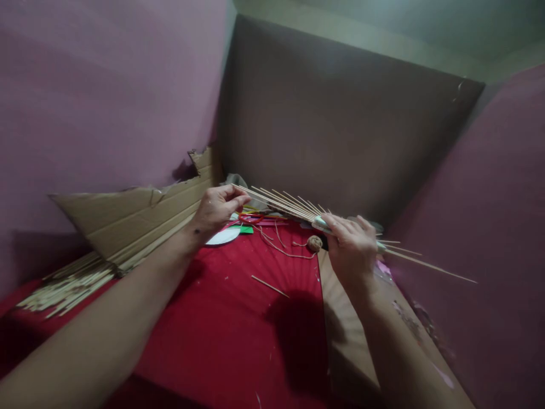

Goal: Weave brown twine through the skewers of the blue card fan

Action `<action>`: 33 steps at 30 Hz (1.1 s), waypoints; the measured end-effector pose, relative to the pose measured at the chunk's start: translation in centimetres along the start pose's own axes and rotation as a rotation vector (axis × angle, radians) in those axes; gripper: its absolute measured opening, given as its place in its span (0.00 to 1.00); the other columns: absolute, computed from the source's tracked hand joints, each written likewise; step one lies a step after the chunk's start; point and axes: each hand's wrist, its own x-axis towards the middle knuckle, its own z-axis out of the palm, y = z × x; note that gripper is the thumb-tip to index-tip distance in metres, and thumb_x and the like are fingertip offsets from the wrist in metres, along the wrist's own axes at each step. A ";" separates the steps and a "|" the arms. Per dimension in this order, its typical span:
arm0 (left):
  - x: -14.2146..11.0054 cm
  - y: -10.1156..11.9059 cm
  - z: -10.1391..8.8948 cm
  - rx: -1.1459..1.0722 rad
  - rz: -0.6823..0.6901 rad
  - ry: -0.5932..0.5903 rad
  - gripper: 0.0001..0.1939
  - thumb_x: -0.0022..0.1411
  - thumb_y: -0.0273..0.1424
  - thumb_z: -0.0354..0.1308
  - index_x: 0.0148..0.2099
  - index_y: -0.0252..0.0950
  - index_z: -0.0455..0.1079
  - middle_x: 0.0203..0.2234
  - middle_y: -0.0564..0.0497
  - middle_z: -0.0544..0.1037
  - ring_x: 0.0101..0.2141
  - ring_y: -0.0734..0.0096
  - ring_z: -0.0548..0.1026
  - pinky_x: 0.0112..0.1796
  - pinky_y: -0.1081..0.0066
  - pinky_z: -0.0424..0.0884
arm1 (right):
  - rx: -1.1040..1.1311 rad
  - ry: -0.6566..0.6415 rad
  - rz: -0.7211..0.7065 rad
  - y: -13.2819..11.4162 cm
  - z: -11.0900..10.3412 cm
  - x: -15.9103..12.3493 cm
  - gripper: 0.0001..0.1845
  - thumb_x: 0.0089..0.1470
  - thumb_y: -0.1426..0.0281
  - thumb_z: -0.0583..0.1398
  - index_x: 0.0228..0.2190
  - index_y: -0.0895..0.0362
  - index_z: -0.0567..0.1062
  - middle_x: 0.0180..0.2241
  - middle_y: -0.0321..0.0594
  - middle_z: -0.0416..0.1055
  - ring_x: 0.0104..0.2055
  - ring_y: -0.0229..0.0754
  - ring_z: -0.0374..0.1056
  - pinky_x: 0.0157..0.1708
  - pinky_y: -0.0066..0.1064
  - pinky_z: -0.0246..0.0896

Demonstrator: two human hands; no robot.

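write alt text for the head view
A person's right hand grips a pale green piece with thin beige sticks fanning from it; the left hand is pinched near their tips. Below, a round brown twine ball sits at a red surface's edge, with piled pale sticks beside brown cardboard at left.

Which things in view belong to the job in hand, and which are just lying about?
In hand:
fanned thin sticks, left hand at their ends
pale green piece gripped by right hand

Untouched, seemingly just lying about:
loose stick
twine ball
cardboard
stick pile (possibly stock)
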 end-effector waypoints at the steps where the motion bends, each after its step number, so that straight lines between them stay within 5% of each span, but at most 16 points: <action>1: 0.1 -0.4 0.0 -0.007 0.025 0.009 0.04 0.52 0.29 0.59 0.30 0.33 0.72 0.18 0.54 0.72 0.20 0.78 0.68 0.23 0.76 0.64 | -0.002 -0.005 -0.002 0.0 0.0 0.0 0.13 0.52 0.77 0.56 0.39 0.54 0.75 0.39 0.36 0.77 0.39 0.42 0.73 0.50 0.40 0.52; 10: 0.9 -3.1 -0.1 0.022 0.135 0.040 0.05 0.55 0.30 0.54 0.33 0.33 0.69 0.22 0.53 0.72 0.23 0.75 0.69 0.27 0.74 0.66 | -0.043 -0.007 -0.024 0.0 0.2 -0.1 0.13 0.53 0.77 0.55 0.39 0.54 0.75 0.39 0.37 0.78 0.39 0.43 0.73 0.51 0.42 0.50; 25: 0.7 -2.3 -0.4 0.055 0.109 0.035 0.06 0.52 0.31 0.57 0.30 0.34 0.71 0.24 0.51 0.74 0.25 0.74 0.70 0.30 0.72 0.67 | -0.025 -0.021 0.006 -0.1 0.2 -0.1 0.12 0.52 0.76 0.56 0.39 0.53 0.74 0.39 0.36 0.77 0.38 0.42 0.73 0.50 0.41 0.50; 33: -0.1 -1.6 0.2 0.153 0.110 -0.320 0.17 0.49 0.35 0.61 0.42 0.34 0.71 0.33 0.48 0.76 0.35 0.68 0.73 0.40 0.65 0.68 | -0.041 -0.017 0.000 -0.6 0.1 0.0 0.13 0.51 0.77 0.56 0.39 0.55 0.75 0.39 0.37 0.77 0.37 0.43 0.73 0.50 0.41 0.52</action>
